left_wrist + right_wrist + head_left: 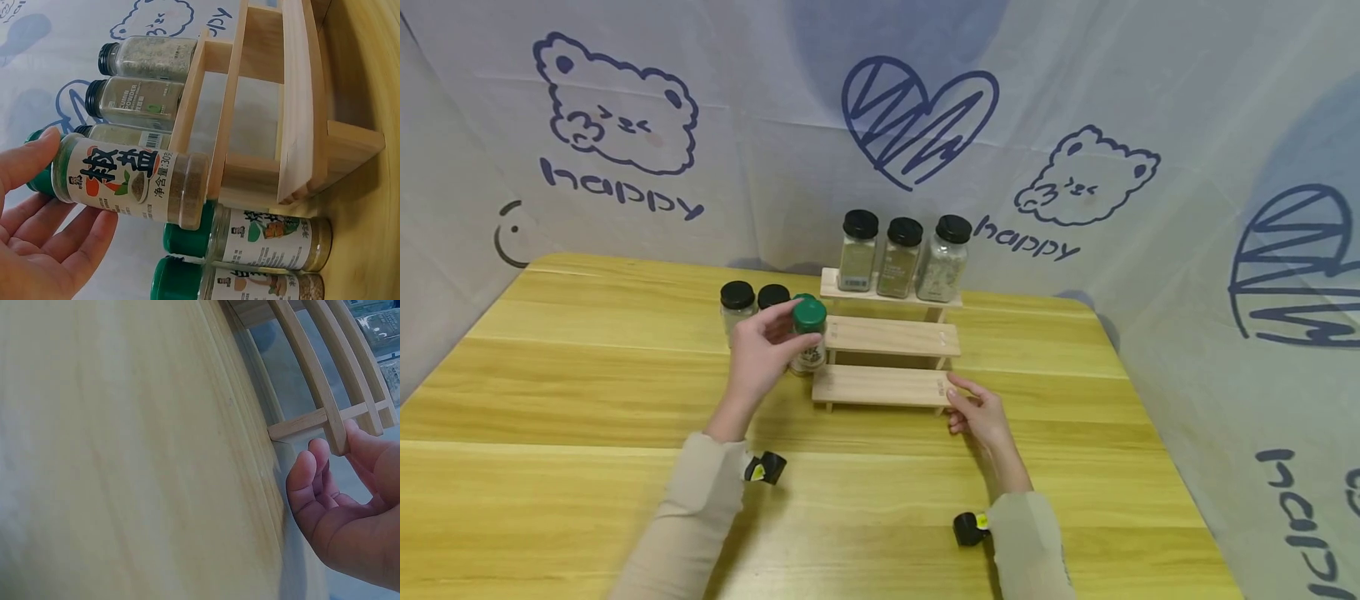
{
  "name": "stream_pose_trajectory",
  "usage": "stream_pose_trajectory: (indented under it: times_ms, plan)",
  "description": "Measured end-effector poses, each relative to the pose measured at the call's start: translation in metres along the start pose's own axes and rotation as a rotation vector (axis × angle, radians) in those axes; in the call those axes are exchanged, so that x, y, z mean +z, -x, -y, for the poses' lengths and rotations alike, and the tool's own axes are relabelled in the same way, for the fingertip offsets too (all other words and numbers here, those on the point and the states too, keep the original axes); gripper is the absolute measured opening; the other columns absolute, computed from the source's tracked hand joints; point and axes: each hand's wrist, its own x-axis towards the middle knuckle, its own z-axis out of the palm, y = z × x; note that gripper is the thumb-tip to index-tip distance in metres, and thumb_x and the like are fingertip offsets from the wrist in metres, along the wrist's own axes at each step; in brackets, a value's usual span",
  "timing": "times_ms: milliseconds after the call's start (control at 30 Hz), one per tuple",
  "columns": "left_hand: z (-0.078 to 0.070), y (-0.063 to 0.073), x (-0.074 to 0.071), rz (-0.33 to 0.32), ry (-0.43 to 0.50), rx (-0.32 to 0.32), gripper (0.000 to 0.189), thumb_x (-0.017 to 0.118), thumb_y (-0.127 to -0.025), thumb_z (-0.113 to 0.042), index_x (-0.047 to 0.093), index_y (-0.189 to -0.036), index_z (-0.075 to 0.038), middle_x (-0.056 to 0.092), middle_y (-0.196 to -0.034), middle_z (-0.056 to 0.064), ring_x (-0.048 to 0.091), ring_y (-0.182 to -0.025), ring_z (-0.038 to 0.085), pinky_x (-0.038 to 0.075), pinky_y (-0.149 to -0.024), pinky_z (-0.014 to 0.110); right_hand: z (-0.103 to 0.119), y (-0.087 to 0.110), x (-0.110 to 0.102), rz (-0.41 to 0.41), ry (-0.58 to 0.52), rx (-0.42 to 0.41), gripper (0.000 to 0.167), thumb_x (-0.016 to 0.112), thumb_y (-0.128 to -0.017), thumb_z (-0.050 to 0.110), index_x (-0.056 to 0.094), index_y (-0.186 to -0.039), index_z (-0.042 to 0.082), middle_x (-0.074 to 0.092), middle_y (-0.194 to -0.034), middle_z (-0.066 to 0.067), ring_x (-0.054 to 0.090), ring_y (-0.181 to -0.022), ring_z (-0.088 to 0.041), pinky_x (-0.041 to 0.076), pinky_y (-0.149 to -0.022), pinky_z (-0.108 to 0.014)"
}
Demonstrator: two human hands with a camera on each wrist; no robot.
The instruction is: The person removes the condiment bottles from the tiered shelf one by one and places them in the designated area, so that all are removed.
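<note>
My left hand (756, 357) grips a green-capped spice jar (809, 317) near its cap, beside the left end of the three-step wooden rack (880, 387). In the left wrist view this jar (128, 178) shows a white label with dark characters and brown powder at its bottom, and it overlaps the rack's edge. My right hand (988, 419) pinches the right end of the lowest step, thumb over the board and fingertips at its underside. Three black-capped spice jars, one a cumin powder jar (134, 102), stand on the top step. Bare wood shows on the middle and lowest steps.
Left of the rack stand two black-capped jars, one a clear jar (737, 308), partly behind my left hand. Two more green-capped jars, one a white-labelled jar (262, 240), stand by the rack's side. A printed cloth (760, 125) hangs behind the wooden table (587, 350).
</note>
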Motion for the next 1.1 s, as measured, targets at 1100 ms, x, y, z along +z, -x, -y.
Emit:
stream_pose_trajectory:
  times_ms: [1100]
  plan:
    - [0.012, 0.010, -0.049, -0.028, -0.117, -0.026, 0.047, 0.073, -0.075, -0.011, 0.056, -0.118, -0.001, 0.062, -0.104, 0.017, 0.060, -0.083, 0.006, 0.048, -0.074, 0.017, 0.000, -0.001, 0.002, -0.014, 0.030, -0.015, 0.035, 0.054, -0.089, 0.004, 0.050, -0.123, -0.003, 0.061, -0.061, -0.008, 0.052, -0.043, -0.009, 0.048, -0.041, -0.021]
